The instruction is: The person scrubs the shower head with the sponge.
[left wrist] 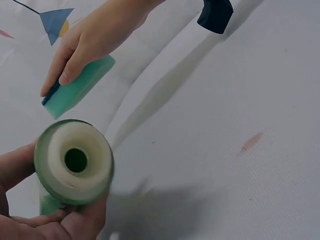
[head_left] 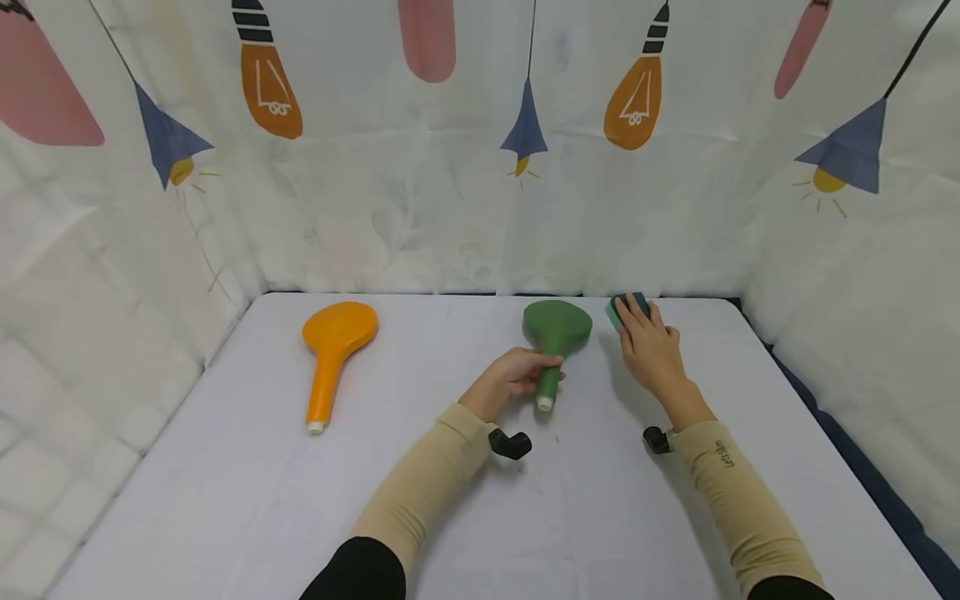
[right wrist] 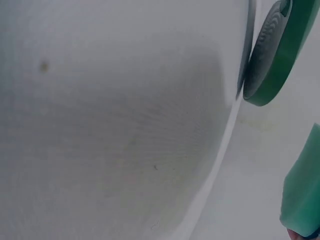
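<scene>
My left hand (head_left: 525,372) grips a green shower head (head_left: 557,323) by its handle, thumb across the front and fingers behind. The white hollow end (left wrist: 82,157) of that handle faces the left wrist camera. In the right wrist view, the grey, ringed spray face of the green shower head (right wrist: 280,70) shows at the upper right. To its right, my right hand (head_left: 652,350) holds a teal sponge (left wrist: 77,90) with a dark layer, fingers over the dark side. An orange shower head (head_left: 341,327) lies on the left of the table, handle towards me, touched by neither hand.
A white-covered table (head_left: 480,517) spreads under both arms. Behind it hangs a white curtain (head_left: 420,217) printed with lamps and bulbs, closing in on both sides. Dark wrist cameras (head_left: 512,444) stick out from both sleeves.
</scene>
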The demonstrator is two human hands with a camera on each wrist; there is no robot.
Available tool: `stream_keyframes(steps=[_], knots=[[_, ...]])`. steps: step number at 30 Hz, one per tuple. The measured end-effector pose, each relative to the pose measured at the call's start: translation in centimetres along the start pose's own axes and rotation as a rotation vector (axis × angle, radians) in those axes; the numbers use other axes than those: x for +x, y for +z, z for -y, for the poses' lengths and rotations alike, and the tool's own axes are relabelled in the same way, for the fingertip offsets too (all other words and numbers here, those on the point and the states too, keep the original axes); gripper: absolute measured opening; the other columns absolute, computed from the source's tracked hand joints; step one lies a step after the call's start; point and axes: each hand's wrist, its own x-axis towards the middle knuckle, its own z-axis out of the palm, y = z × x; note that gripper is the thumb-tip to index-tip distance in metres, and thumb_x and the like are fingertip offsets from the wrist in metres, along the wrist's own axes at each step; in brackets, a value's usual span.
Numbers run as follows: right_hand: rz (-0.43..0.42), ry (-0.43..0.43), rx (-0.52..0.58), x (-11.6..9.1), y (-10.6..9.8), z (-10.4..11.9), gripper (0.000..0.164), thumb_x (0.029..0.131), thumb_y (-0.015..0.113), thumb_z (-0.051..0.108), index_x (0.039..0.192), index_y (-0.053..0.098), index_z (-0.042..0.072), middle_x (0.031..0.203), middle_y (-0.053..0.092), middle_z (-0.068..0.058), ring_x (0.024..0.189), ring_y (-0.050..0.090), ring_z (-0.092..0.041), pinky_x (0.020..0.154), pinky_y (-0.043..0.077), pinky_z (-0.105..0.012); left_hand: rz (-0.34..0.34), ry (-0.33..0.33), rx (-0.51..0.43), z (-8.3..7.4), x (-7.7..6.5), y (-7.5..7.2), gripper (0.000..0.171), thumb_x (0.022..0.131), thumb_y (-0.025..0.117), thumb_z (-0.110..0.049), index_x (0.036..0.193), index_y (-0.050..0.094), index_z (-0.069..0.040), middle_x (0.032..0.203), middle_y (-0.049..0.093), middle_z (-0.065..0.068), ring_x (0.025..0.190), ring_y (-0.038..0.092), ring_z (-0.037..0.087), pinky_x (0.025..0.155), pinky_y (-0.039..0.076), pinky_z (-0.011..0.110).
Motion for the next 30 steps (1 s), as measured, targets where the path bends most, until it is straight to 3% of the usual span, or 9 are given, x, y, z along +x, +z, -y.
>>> stream_keyframes(steps=[4,9,14,19,22,30], knots=[[0.005,0.002,0.002,0.0,0.0,0.2,0.051,0.112,0.037,0.021,0.16,0.032,0.006,0.166,0.024,-0.017,0.149,0.016,-0.051,0.102,0.028,-0.074,-0.007,0.01,0.017,0.0,0.0,-0.3,0.048,0.101,0.061,-0.002,0.146,0.046,0.007,0.123,0.061,0.02,0.092,0.066,0.02,0.099,0.05,0.042],[-0.01,-0.021,0.017,0.2,0.0,0.2,0.051,0.112,0.037,0.02,0.16,0.032,0.005,0.165,0.025,-0.018,0.149,0.017,-0.052,0.102,0.029,-0.075,0.014,0.03,0.022,0.1,-0.5,-1.4,0.048,0.103,0.056,0.003,0.148,0.042,0.009,0.109,0.06,0.012,0.088,0.064,0.017,0.093,0.05,0.035],[-0.012,-0.055,0.035,0.5,0.0,0.4,0.051,0.113,0.036,0.02,0.161,0.03,0.005,0.166,0.024,-0.019,0.148,0.019,-0.053,0.102,0.03,-0.075,0.024,0.06,0.137,-0.3,-1.7,-3.1,0.049,0.103,0.055,0.001,0.15,0.04,0.008,0.126,0.062,0.02,0.091,0.063,0.016,0.085,0.05,0.031],[-0.019,-0.091,0.074,0.8,0.4,1.1,0.051,0.112,0.037,0.019,0.161,0.03,0.005,0.166,0.024,-0.018,0.147,0.019,-0.053,0.102,0.03,-0.075,0.045,0.079,0.203,-1.0,-2.9,-4.6,0.054,0.104,0.053,0.001,0.155,0.034,0.006,0.146,0.052,0.026,0.106,0.061,0.023,0.089,0.046,0.032],[-0.023,-0.116,0.1,1.2,0.8,1.9,0.051,0.112,0.039,0.018,0.161,0.03,0.005,0.166,0.024,-0.017,0.148,0.019,-0.052,0.102,0.03,-0.074,0.06,0.104,0.242,-1.6,-3.6,-5.4,0.056,0.104,0.052,0.002,0.156,0.03,0.007,0.148,0.048,0.026,0.109,0.059,0.025,0.09,0.043,0.032],[-0.079,-0.204,0.16,1.8,2.3,4.2,0.053,0.111,0.044,0.017,0.16,0.03,0.002,0.166,0.026,-0.015,0.149,0.02,-0.049,0.104,0.031,-0.072,0.099,0.184,0.335,-2.5,-5.9,-7.0,0.058,0.1,0.053,0.005,0.154,0.032,0.01,0.14,0.053,0.028,0.093,0.06,0.015,0.088,0.044,0.031]])
